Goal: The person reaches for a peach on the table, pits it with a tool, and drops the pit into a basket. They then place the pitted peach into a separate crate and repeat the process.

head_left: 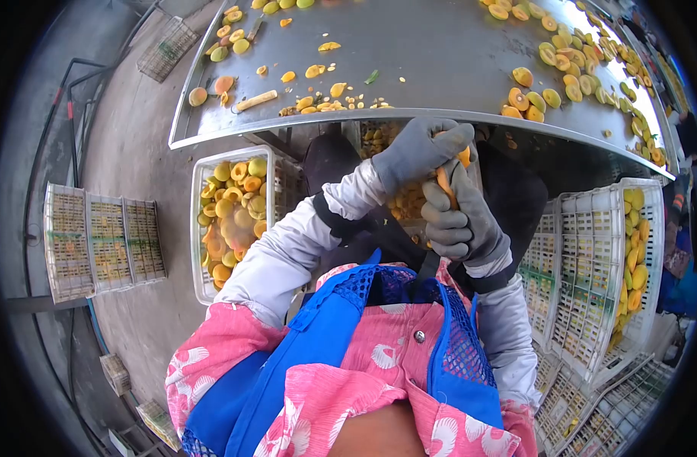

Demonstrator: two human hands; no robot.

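Metal worktop (409,76) at twelve o'clock carries loose fruit halves (518,98), while crates at nine (197,228) and three o'clock (592,244) already stand well filled, and towards one the right hand (470,217) grips an orange piece (444,189), the left hand (421,152) curled narrow beside it, its hold unclear.

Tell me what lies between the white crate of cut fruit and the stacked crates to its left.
Only bare floor, in the head view.
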